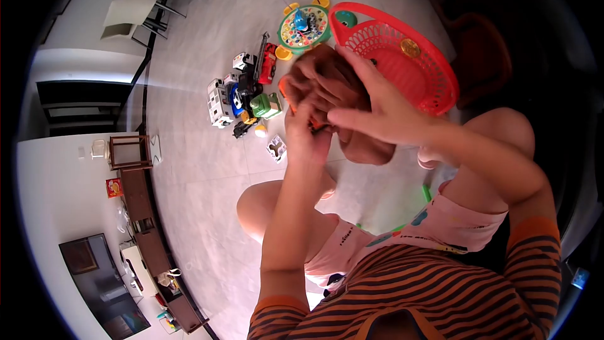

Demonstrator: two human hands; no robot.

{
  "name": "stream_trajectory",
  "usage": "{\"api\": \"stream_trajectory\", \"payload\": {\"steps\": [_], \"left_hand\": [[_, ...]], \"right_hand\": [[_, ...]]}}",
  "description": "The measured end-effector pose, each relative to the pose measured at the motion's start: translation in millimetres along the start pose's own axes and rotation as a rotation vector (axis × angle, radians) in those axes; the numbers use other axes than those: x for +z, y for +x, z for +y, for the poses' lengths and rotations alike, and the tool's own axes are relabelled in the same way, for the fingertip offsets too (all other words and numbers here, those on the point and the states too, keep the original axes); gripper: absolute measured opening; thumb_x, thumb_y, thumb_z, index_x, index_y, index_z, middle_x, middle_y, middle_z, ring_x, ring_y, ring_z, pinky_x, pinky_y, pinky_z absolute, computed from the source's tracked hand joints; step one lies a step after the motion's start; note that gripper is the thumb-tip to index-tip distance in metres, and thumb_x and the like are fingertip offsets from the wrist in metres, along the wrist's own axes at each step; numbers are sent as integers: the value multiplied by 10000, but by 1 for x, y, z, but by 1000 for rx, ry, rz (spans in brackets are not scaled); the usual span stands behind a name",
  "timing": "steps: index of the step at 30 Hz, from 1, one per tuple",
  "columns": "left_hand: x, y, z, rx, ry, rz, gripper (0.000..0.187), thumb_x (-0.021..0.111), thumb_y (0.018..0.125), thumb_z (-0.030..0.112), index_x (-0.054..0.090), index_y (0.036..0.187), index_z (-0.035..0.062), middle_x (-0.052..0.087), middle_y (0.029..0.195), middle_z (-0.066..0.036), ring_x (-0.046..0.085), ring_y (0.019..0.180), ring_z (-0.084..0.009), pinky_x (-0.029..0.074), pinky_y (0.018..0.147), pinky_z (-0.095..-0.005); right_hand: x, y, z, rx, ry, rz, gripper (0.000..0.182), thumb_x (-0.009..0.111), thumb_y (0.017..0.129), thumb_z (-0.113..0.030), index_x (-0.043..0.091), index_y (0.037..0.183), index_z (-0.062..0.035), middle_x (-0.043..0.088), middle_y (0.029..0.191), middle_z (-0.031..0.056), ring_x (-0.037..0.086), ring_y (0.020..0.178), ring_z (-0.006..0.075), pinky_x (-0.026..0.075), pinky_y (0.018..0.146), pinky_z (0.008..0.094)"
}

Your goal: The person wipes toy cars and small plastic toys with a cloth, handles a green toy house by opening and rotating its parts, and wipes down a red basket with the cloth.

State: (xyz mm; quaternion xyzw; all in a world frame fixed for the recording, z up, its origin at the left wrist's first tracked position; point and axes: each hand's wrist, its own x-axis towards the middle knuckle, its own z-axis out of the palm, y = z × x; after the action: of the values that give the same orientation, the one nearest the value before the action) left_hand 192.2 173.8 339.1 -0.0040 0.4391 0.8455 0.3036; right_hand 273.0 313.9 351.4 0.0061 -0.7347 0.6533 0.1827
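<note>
Presently, brown cloth (371,145): bunched between both hands, long axis slanting from far left to near right.
Left grip (308,127): clenched on its left side (an orange edge (282,87) shows there).
Right grip (380,110): spread, touching its right side.
Beyond right grip: red basket (412,79).

In our head view, both our left hand (309,127) and right hand (384,110) grip crumpled brown cloth (365,145) near the red plastic openwork basket (393,63).
</note>
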Motion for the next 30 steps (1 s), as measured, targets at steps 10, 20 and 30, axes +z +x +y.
{"api": "stream_trajectory", "payload": {"steps": [10, 20, 30], "left_hand": [[1, 3, 14, -17, -164, 8, 397, 649, 824, 210, 509, 1184, 119, 577, 1133, -19, 539, 1049, -178, 452, 875, -370], [-7, 3, 26, 372, 396, 205, 269, 633, 865, 246, 559, 974, 11, 612, 907, -72, 553, 757, -131, 471, 617, -280], [-4, -9, -8, -186, -3, -236, 460, 551, 903, 305, 412, 1264, 56, 525, 1229, -101, 521, 1122, -236, 411, 960, -428]], "right_hand": [[2, 8, 25, -27, -26, 17, 790, 641, 664, -100, 313, 1380, -35, 593, 1075, 245, 595, 1004, 330, 461, 855, 372], [-43, 21, 9, 201, -1160, -101, 751, 719, 625, -141, 377, 1288, -59, 589, 1034, 160, 600, 937, 318, 478, 753, 448], [-18, 0, -21, -111, -538, -57, 891, 759, 535, -114, 348, 1326, -85, 510, 1196, 145, 532, 1042, 330, 456, 837, 422]]}}
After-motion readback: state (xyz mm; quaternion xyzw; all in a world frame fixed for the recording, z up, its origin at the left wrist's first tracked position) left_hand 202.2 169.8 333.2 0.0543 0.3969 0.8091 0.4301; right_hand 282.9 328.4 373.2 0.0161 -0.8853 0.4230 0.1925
